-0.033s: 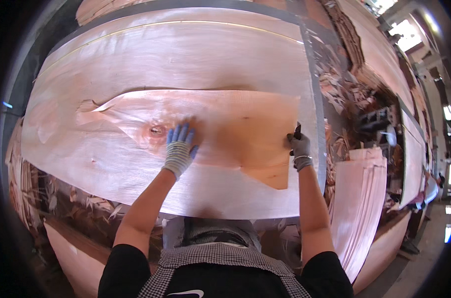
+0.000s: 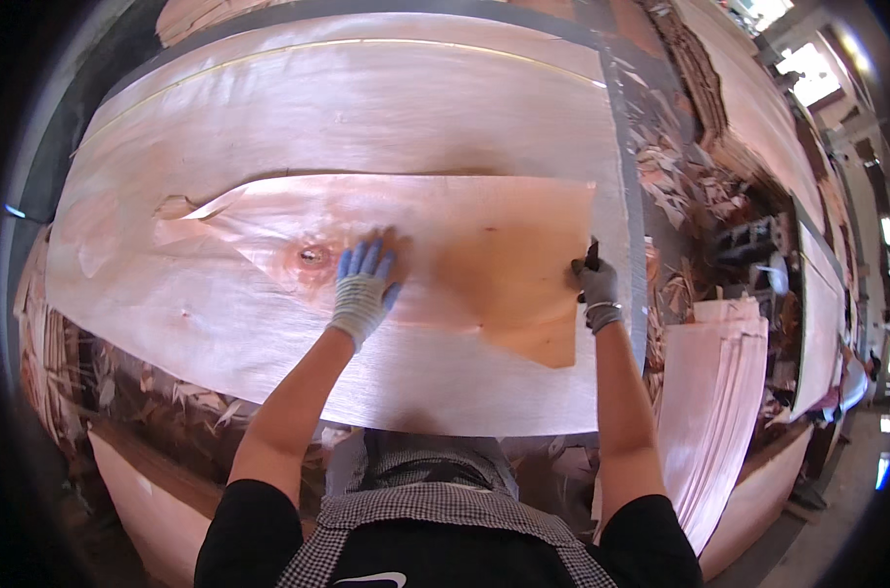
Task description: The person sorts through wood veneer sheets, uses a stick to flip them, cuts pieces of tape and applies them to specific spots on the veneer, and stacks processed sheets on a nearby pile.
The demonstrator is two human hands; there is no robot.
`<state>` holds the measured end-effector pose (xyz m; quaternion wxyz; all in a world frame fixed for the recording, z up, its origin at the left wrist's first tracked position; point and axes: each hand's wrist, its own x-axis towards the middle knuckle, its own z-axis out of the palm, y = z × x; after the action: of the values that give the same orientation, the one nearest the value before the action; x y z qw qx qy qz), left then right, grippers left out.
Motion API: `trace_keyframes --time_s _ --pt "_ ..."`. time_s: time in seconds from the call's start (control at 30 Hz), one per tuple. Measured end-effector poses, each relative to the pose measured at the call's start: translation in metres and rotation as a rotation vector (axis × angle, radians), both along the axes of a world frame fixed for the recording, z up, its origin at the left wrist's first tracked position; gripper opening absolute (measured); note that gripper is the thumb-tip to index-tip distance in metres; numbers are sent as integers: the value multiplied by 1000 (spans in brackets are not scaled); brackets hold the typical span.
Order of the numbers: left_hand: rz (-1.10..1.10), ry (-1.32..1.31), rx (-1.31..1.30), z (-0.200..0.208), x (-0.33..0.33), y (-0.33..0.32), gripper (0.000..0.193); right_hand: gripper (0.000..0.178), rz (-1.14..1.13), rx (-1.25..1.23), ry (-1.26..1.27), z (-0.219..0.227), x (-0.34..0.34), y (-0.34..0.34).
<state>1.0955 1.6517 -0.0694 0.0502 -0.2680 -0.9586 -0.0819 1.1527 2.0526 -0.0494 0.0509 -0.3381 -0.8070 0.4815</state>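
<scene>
- The small wood sheet (image 2: pixel 435 211) lies on the middle of the large wood sheet (image 2: pixel 445 118), beneath the left hand and reaching rightward to the right hand.
- The left hand (image 2: pixel 361 284), in a pale glove with blue fingers, is palm down with its fingers slightly spread over the middle of the large sheet; it crosses the small sheet's near edge.
- A round knot (image 2: pixel 312 257) in the small sheet shows just left of that hand.
- The right hand (image 2: pixel 599 284), in a grey glove, is closed around a dark tool (image 2: pixel 592 257) near the large sheet's right edge, at the right end of the small sheet; I cannot tell the tool's kind.
- A stack of narrow sheets (image 2: pixel 714 382) stands to the large sheet's right.
</scene>
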Motion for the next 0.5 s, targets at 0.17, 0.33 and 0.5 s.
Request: trace_keyframes --time_s 0.17,0.33,0.5 --pt "-40 -17 102 -3 -19 59 56 26 119 168 -79 -14 -57 73" --pt "-49 20 75 2 -21 68 43 18 383 759 463 0 -66 36" --pt "14 -164 -224 -14 -111 64 25 18 602 -81 -221 35 -55 -117"
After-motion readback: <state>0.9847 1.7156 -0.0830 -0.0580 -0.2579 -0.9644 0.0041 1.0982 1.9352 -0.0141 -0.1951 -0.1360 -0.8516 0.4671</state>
